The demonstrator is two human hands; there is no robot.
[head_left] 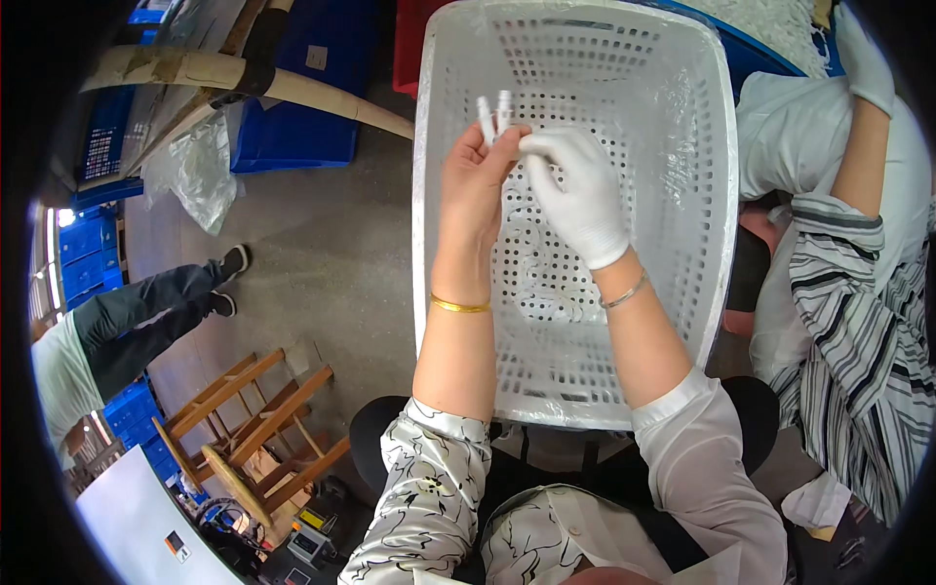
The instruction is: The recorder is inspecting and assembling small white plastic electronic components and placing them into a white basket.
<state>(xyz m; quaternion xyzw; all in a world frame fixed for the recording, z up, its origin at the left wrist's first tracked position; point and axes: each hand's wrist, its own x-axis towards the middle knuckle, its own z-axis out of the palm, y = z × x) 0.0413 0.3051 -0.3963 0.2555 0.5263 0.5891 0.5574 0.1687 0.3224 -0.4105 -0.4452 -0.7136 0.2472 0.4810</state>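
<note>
Basically, bare left hand (pixel 475 175) pinches two small white plastic-looking cylinders (pixel 504 109); white-gloved right hand's (pixel 583 190) pinch unclear; best kept steady over white perforated plastic basket (pixel 422 214).

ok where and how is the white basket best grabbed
Probably by the rim at both long sides, coming from outside. The basket is open upward, with its raised edge exposed along each side, while the person's forearms cross the near end.

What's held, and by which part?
Left hand: at least two small white pieces, held by their lower ends, tops sticking out. Gloved right hand: fingertips close by; can't tell whether it holds anything.
</note>
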